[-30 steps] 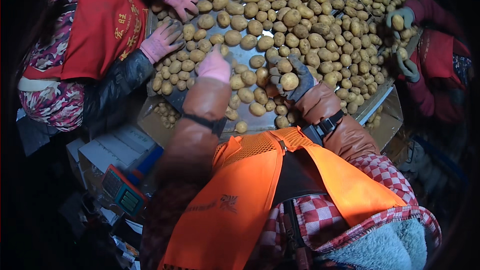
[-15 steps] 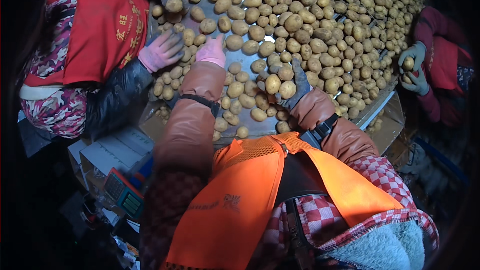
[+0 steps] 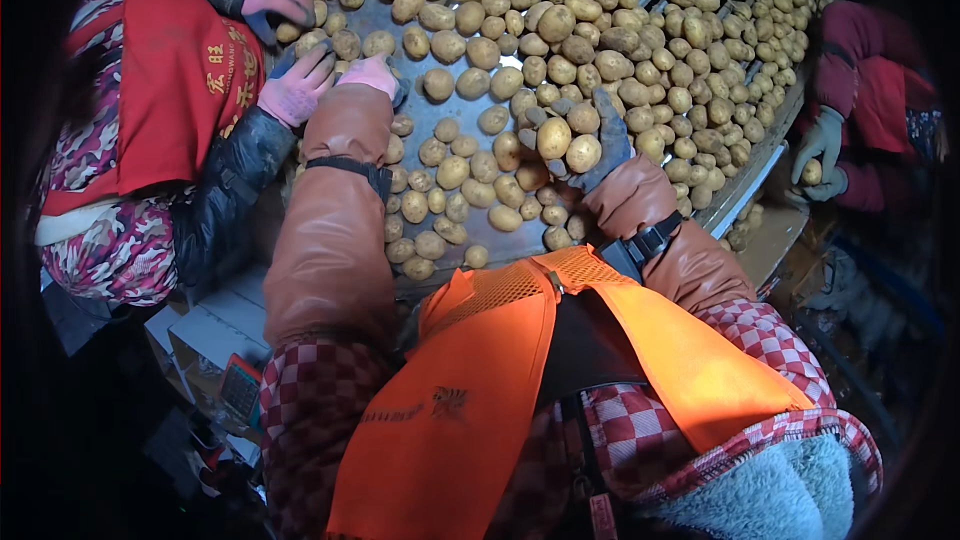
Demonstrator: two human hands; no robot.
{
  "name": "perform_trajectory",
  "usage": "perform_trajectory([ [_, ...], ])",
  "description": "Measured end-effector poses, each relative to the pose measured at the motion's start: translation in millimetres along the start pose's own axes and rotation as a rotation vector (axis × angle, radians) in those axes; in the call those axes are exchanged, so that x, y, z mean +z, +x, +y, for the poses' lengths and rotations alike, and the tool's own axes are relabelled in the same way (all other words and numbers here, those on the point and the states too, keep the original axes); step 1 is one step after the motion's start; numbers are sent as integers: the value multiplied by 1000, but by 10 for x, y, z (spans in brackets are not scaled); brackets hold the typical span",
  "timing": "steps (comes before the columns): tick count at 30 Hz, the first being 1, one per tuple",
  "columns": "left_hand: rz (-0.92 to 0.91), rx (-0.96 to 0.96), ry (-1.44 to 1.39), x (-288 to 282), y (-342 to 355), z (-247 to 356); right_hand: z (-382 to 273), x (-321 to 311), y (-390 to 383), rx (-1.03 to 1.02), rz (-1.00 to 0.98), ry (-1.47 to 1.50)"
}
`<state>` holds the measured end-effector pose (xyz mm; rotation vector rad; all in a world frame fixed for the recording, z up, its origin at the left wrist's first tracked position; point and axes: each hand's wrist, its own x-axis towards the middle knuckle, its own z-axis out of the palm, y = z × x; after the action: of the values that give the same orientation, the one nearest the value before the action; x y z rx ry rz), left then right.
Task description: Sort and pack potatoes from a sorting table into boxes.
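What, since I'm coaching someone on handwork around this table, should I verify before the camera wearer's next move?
1. Both hands gloved: ok; left hand and right hand both wear gloves.
2. Right hand's load supported: ok; potatoes sit cupped in it.
3. Left hand's grip: cannot tell; its fingers are mostly hidden.
4. Left hand well apart from the co-worker's hand: not ok; they are close together, and contact is unclear.
5. Potatoes well back from the near edge of the metal table: not ok; a small potato lies close to it.
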<state>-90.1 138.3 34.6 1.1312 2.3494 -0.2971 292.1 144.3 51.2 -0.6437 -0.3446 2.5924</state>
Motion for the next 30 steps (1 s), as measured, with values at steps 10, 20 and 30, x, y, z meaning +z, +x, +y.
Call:
perform_trajectory([
  [10,269,382,-189,412,-1326,773,34,357,-44,-74,135,110],
  [20,166,140,65,676,-1335,1332,129,552,-963,-285,237,-249],
  [30,290,204,38,696,-1438,1125,219,-327,-781,52,-28,260],
])
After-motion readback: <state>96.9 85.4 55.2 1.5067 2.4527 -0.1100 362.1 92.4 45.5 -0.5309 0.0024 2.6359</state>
